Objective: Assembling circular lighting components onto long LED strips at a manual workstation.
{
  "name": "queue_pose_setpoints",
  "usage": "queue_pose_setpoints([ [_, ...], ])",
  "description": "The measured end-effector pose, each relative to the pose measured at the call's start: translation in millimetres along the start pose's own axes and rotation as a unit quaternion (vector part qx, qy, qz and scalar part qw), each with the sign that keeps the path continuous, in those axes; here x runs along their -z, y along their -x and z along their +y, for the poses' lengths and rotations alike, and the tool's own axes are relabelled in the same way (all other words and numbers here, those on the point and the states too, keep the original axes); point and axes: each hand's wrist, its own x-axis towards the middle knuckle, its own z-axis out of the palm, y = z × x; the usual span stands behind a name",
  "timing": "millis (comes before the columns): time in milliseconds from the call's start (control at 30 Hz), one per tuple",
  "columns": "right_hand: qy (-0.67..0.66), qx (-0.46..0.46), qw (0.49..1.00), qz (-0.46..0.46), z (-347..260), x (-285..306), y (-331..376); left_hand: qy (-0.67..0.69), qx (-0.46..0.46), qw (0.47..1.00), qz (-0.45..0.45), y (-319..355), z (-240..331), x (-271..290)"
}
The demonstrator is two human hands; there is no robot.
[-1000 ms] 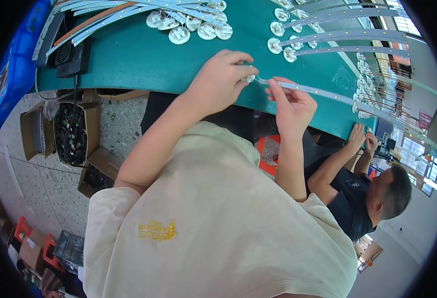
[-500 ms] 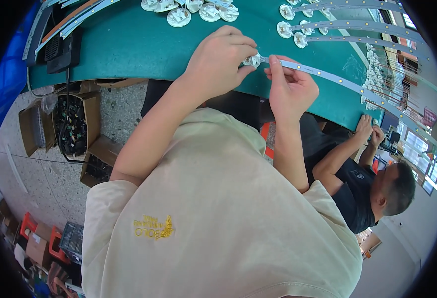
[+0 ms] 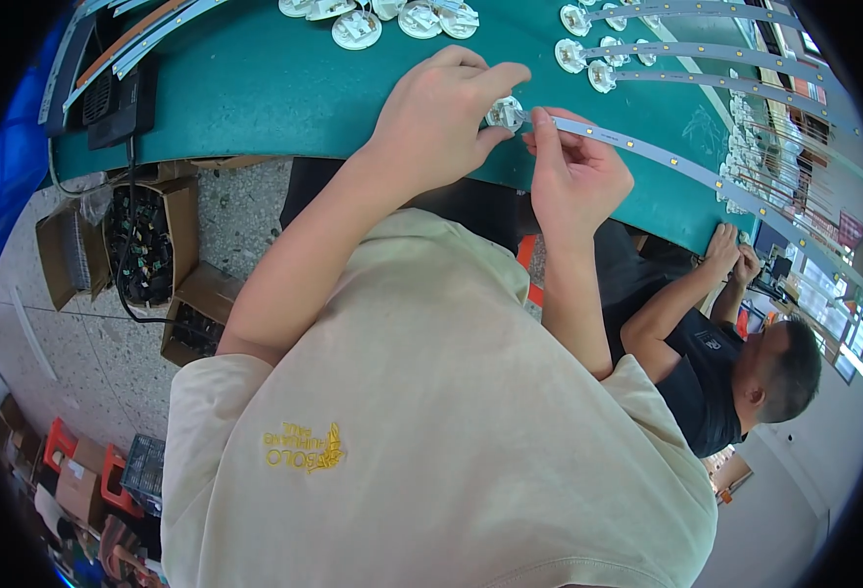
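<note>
A round white end cap (image 3: 505, 114) with fittings on its inner face lies at the near end of a long LED strip (image 3: 673, 160). Around this cap my left hand (image 3: 441, 116) has its thumb and index finger spread; the thumb is close to the cap's lower edge, and the index finger is lifted off it. Whether its other fingers touch the cap is hidden. My right hand (image 3: 580, 174) pinches the strip between thumb and fingers just right of the cap. From there the strip runs off to the right over the green table (image 3: 255, 108).
More strips with caps (image 3: 706, 49) lie at the far right, and loose white caps (image 3: 356, 29) at the far middle. A black power adapter (image 3: 123, 103) sits at the left edge. Cardboard boxes (image 3: 181, 220) stand on the floor. A co-worker (image 3: 706, 363) sits to the right.
My left index finger has lifted and moved apart from the thumb, so more of the cap shows. My right hand keeps its pinch on the strip, almost unmoved.
</note>
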Motion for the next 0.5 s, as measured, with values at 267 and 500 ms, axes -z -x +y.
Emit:
queue_pose_setpoints([
  [267, 0.045, 0.062, 0.997, 0.011, 1.2, -1.0, 0.9, 0.008, -0.005, 1.000, 0.012, 1.5, -1.9, -2.8],
  [500, 0.098, 0.118, 0.988, 0.022, 4.1, -1.7, -0.5, 0.005, -0.003, 1.000, 0.014, 1.5, -1.5, -4.0],
])
